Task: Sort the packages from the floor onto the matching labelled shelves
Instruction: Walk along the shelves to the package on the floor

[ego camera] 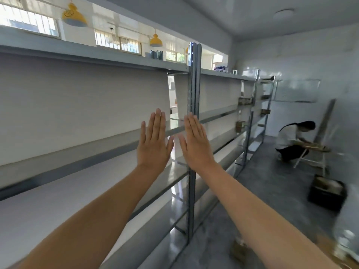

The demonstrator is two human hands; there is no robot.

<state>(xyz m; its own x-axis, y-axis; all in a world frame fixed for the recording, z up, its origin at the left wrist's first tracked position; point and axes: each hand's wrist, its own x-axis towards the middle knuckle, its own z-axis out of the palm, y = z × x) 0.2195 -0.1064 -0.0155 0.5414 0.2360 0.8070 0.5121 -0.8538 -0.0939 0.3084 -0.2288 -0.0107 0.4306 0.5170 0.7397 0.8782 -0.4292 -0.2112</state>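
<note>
a brown cardboard package [238, 251] lies on the grey concrete floor [272, 181] near the foot of the steel shelf upright [191, 200], below both hands and under the right forearm, so the right hand [196, 144] is nearer; its long axis is too blurred to tell. that hand and the left hand [153, 144] are raised flat, fingers straight, holding nothing, before the grey metal shelves [58, 200]. beyond, a black crate [326, 199] stands on the floor.
</note>
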